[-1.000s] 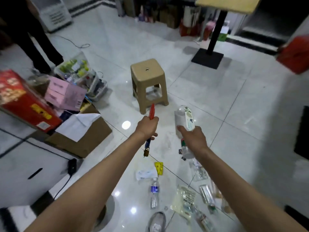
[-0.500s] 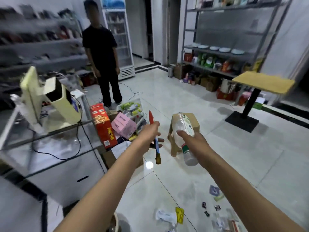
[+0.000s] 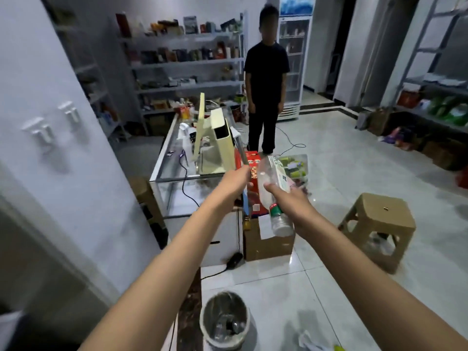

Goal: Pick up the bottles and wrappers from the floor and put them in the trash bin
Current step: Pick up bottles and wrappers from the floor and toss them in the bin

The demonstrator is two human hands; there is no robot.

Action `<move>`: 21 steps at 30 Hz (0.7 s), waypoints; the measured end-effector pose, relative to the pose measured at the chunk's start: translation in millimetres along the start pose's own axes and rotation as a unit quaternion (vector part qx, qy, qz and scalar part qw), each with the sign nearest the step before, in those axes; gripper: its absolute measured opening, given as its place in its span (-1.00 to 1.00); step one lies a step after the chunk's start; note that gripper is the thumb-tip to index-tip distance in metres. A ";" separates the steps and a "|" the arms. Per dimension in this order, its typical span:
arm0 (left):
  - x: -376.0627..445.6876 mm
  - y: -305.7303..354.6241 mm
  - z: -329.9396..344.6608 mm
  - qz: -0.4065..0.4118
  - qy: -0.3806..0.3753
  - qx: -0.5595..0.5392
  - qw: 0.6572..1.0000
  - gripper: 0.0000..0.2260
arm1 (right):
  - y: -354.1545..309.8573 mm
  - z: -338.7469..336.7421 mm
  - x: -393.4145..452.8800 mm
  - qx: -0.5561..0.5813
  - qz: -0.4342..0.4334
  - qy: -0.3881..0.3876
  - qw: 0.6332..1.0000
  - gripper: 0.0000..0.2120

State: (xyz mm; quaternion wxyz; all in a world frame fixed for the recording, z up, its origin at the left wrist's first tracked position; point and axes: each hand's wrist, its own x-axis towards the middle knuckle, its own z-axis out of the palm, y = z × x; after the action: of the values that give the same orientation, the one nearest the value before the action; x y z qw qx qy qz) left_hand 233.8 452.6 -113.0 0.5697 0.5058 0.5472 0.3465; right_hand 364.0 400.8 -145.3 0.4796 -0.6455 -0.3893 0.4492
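You are swinging your view round to the left and lifting it: the littered floor that filled the earlier frames is dropping out of sight, and the trash bin (image 3: 224, 320) is now coming in at the bottom, just in front of you. That is putting the drop within reach. Your right hand (image 3: 291, 198) is wrapped round a clear plastic bottle (image 3: 274, 191), cap end tilted down and toward you, held well above the bin and further out than it. Your left hand (image 3: 234, 179) is pinching a thin stick-like wrapper (image 3: 245, 198) that is hanging down past the fingers; blur is hiding its details. Compared with a second ago, both hands are carrying the same items in much the same pose. A crumpled wrapper (image 3: 307, 340) is lying on the tiles right of the bin, yet to be collected.
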 end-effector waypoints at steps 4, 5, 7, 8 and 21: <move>12.1 -20.8 -72.5 -0.010 0.031 -0.013 0.999 -0.67 | -4.2 77.4 10.7 -0.002 0.005 -0.042 0.999 -0.65; 14.8 -25.4 -88.6 -0.018 0.035 -0.021 0.999 -0.64 | -3.7 94.4 13.5 -0.010 0.008 -0.052 0.999 -0.67; 20.3 -34.2 -114.4 -0.027 0.043 -0.044 0.998 -0.65 | -3.1 120.2 19.1 -0.038 0.013 -0.055 0.998 -0.66; 23.8 -39.0 -126.2 -0.031 0.047 -0.054 0.997 -0.68 | -2.5 132.8 22.9 -0.045 0.017 -0.055 0.997 -0.64; 97.4 -144.4 -185.5 -0.112 0.095 -0.091 0.985 -0.72 | 80.8 218.5 105.4 -0.098 0.071 -0.087 0.989 -0.67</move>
State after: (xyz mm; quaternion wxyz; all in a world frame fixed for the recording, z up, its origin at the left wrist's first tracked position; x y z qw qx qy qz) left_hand 45.8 545.7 -257.1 0.5941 0.3525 0.6180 0.3754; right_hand 192.4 538.9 -275.2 0.3454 -0.6742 -0.4242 0.4962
